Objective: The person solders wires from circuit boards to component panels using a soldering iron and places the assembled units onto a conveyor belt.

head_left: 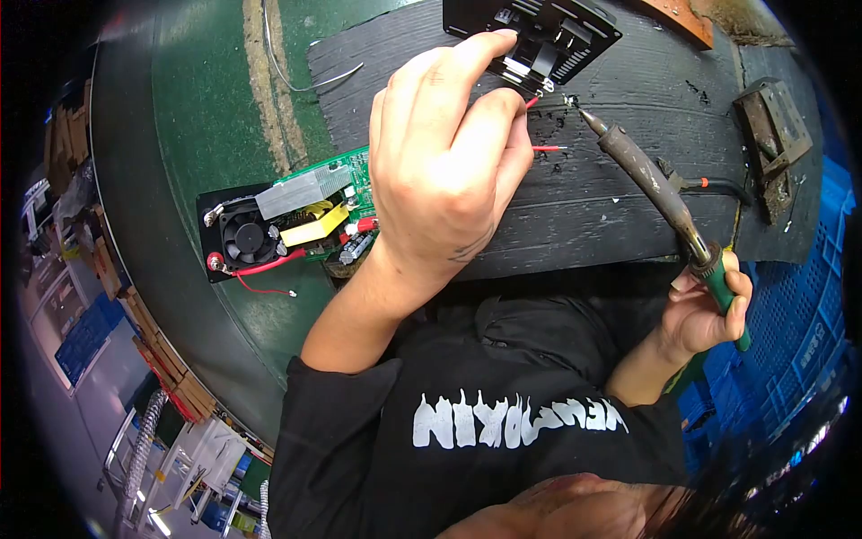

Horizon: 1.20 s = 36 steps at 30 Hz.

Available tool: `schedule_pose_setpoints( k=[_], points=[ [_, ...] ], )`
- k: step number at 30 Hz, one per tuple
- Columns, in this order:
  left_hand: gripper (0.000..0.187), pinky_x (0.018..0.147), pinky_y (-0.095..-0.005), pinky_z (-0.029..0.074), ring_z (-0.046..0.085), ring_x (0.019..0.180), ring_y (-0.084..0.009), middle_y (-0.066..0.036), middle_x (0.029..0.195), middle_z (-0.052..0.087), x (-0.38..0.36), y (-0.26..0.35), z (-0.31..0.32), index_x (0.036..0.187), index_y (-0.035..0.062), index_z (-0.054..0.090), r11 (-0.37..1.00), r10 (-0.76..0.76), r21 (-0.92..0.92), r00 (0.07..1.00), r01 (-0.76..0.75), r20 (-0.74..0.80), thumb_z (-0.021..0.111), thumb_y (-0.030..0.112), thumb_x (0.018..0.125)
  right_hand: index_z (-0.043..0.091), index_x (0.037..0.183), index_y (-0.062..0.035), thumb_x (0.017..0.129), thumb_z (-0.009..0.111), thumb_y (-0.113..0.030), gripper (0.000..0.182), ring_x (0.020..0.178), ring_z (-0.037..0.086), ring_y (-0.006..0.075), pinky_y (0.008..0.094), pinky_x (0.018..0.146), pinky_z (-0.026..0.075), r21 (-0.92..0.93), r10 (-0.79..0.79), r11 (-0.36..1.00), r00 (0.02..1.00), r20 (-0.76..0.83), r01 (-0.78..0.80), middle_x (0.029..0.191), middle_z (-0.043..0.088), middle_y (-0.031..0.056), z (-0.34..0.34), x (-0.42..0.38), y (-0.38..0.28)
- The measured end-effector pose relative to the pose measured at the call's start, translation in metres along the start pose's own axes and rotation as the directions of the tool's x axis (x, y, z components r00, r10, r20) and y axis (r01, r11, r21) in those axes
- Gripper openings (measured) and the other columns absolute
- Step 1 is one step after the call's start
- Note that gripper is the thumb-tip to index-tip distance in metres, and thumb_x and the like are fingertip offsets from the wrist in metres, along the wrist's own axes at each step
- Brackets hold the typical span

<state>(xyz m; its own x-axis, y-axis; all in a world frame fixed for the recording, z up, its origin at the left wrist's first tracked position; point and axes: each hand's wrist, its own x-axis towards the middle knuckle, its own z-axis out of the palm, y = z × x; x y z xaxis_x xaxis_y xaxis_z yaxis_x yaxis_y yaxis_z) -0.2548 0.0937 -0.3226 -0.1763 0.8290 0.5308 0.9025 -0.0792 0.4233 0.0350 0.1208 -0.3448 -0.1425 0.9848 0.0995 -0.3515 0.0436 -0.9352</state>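
Wrapped round the green handle of one soldering iron (pixel 660 184), the right hand (pixel 705 310) is out past the near edge of the black mat (pixel 620 225), the iron's tip up near one black panel (pixel 575 54) at the mat's far edge. The left hand (pixel 444 162) has its thumb and index finger held a little apart, the index fingertip against the panel; whether they pinch the short red wire (pixel 532 101) beside the thumb, I can't tell. One more red wire (pixel 549 148) pokes out past that hand, its end bare. Over by the mat's left edge, partly on the green worktop (pixel 269 332), sits one circuit board (pixel 319 180) with one fan (pixel 244 239) at its left end and one yellow part (pixel 314 226). Near the mat's right edge stands one metal block (pixel 774 144), and one loose grey wire (pixel 328 83) curls over the far left corner
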Motion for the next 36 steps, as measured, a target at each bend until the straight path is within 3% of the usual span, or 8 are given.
schedule_pose_setpoints(
  k=[19, 21, 22, 24, 35, 36],
  points=[
    [0.019, 0.079, -0.0358, 0.044, 0.058, 0.095, -0.0277, -0.008, 0.111, 0.062, 0.0019, 0.0019, -0.0016, 0.077, 0.0018, 0.063, 1.0, -0.012, 0.006, 1.0, 0.012, 0.015, 0.071, 0.003, 0.06, 0.059, 0.105, -0.0049, 0.091, 0.043, -0.033, 0.036, 0.05, 0.056, 0.0213, 0.0255, 0.039, 0.045, 0.016, 0.007, 1.0, 1.0, -0.021, -0.007, 0.081, 0.057, 0.0209, -0.0003, 0.0, -0.0002],
    [0.019, 0.079, -0.0359, 0.044, 0.057, 0.095, -0.0277, -0.008, 0.111, 0.062, 0.0017, 0.0021, -0.0018, 0.077, 0.0018, 0.063, 1.0, -0.013, 0.006, 1.0, 0.013, 0.015, 0.071, 0.003, 0.06, 0.064, 0.103, -0.0071, 0.09, 0.042, -0.037, 0.039, 0.052, 0.057, 0.0233, 0.0248, 0.04, 0.045, 0.043, 0.021, 0.999, 1.0, -0.005, -0.021, 0.097, 0.06, 0.0266, -0.0025, -0.0006, 0.0001],
    [0.02, 0.079, -0.036, 0.044, 0.057, 0.095, -0.0278, -0.008, 0.111, 0.062, 0.0018, 0.0022, -0.0019, 0.077, 0.0018, 0.063, 1.0, -0.015, 0.006, 1.0, 0.015, 0.015, 0.071, 0.003, 0.06, 0.064, 0.103, -0.0071, 0.09, 0.042, -0.037, 0.039, 0.052, 0.057, 0.0233, 0.0248, 0.04, 0.045, 0.043, 0.02, 0.999, 1.0, -0.005, -0.02, 0.097, 0.06, 0.0266, -0.0017, -0.0005, 0.0001],
    [0.02, 0.079, -0.036, 0.044, 0.057, 0.095, -0.0278, -0.008, 0.111, 0.062, 0.0017, 0.0021, -0.0021, 0.078, 0.0018, 0.063, 1.0, -0.013, 0.008, 1.0, 0.013, 0.017, 0.071, 0.003, 0.06, 0.059, 0.105, -0.0049, 0.091, 0.042, -0.033, 0.036, 0.05, 0.056, 0.0212, 0.0251, 0.039, 0.045, 0.022, 0.001, 1.0, 1.0, -0.019, -0.001, 0.082, 0.057, 0.0211, 0.0008, -0.0004, 0.0],
    [0.021, 0.08, -0.036, 0.044, 0.058, 0.096, -0.0276, -0.009, 0.111, 0.061, 0.0019, 0.0004, -0.0028, 0.082, 0.0019, 0.063, 1.0, -0.014, -0.002, 0.999, 0.014, 0.039, 0.071, 0.003, 0.062, 0.059, 0.105, -0.0055, 0.091, 0.041, -0.034, 0.036, 0.049, 0.056, 0.0207, 0.0238, 0.038, 0.044, 0.024, -0.013, 1.0, 1.0, -0.01, 0.014, 0.083, 0.058, 0.0218, 0.0032, -0.0005, -0.0012],
    [0.021, 0.079, -0.0361, 0.045, 0.058, 0.095, -0.0281, -0.01, 0.112, 0.061, 0.0023, -0.0016, -0.0023, 0.082, 0.0021, 0.063, 0.999, 0.037, 0.015, 0.999, -0.037, 0.024, 0.071, 0.004, 0.063, 0.059, 0.105, -0.0055, 0.091, 0.041, -0.034, 0.036, 0.049, 0.056, 0.0207, 0.0238, 0.038, 0.044, 0.021, -0.019, 1.0, 1.0, 0.002, 0.019, 0.083, 0.058, 0.0217, 0.0031, 0.0001, -0.0011]
  ],
)
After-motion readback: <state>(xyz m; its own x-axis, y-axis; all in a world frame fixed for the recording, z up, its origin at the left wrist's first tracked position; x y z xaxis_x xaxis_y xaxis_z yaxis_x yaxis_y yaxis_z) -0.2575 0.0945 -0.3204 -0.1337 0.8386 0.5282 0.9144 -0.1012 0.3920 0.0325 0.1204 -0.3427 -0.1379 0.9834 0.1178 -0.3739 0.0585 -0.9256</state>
